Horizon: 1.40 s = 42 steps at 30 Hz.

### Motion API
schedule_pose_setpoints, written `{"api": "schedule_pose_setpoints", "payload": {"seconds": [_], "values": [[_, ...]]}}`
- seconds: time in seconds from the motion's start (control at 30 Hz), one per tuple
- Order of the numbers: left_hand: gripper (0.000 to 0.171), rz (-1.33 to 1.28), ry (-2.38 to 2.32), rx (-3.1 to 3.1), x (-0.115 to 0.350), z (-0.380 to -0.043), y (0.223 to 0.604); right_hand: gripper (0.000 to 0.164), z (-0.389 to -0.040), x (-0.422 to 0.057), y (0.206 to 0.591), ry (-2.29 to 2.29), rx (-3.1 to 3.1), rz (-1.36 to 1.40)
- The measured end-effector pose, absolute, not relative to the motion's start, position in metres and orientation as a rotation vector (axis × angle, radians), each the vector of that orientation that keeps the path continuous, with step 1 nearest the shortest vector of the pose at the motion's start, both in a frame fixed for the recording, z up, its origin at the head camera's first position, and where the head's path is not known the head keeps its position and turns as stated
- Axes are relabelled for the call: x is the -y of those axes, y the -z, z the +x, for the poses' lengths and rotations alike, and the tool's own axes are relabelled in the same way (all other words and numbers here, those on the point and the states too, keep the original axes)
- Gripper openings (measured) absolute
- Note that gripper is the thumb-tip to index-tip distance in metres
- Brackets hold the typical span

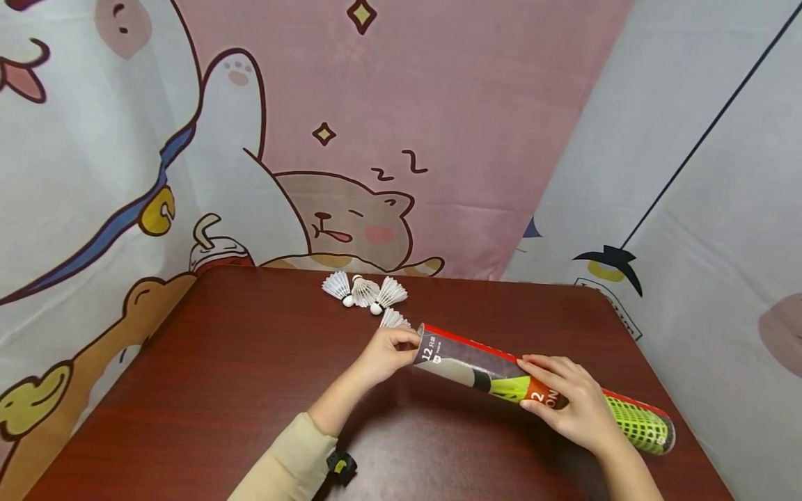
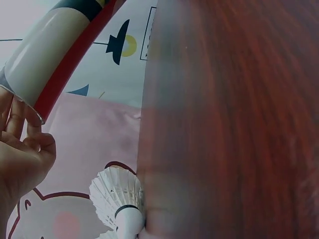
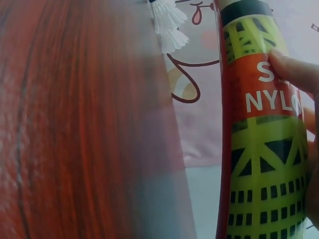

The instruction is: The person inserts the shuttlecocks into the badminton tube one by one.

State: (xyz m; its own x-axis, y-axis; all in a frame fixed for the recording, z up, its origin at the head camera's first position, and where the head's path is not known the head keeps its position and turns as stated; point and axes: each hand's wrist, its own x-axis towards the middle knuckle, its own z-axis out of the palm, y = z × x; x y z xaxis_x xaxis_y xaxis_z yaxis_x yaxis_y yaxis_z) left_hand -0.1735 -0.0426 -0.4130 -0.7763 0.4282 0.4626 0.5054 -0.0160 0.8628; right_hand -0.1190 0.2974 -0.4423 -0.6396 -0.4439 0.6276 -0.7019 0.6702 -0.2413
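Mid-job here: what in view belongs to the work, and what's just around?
Likely part of the work:
tube, in the right grip, left grip at its end
four shuttlecocks, one partly hidden by the left grip

Just around:
table
cartoon backdrop

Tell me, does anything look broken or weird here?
Nothing stands out: the white shuttlecocks lie loose on the table, and the shuttlecock tube in the right hand shows no visible dents.
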Motion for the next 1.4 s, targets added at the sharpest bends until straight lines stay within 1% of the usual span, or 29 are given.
{"api": "schedule_pose_setpoints", "payload": {"seconds": [0.37, 0.63, 0.73, 0.97, 1.13, 1.4], "values": [[0.011, -0.986, 1.983, 2.168, 0.049, -0.171, 0.408, 0.068, -0.119, -0.3, 0.442, -0.705, 2.372, 0.877], [0.013, -0.946, 1.823, 2.228, 0.068, -0.179, 0.396, 0.069, -0.118, -0.304, 0.441, -0.729, 2.342, 0.879], [0.014, -0.919, 1.785, 2.261, 0.076, -0.188, 0.395, 0.07, -0.117, -0.305, 0.44, -0.737, 2.362, 0.848], [0.021, -0.916, 1.636, 2.337, 0.094, -0.233, 0.429, 0.071, -0.117, -0.308, 0.439, -0.738, 2.35, 0.853], [0.024, -0.925, 1.57, 2.389, 0.101, -0.256, 0.444, 0.071, -0.117, -0.31, 0.439, -0.744, 2.35, 0.852], [0.029, -0.95, 1.523, 2.464, 0.104, -0.277, 0.457, 0.071, -0.118, -0.312, 0.438, -0.736, 2.383, 0.829]]}}
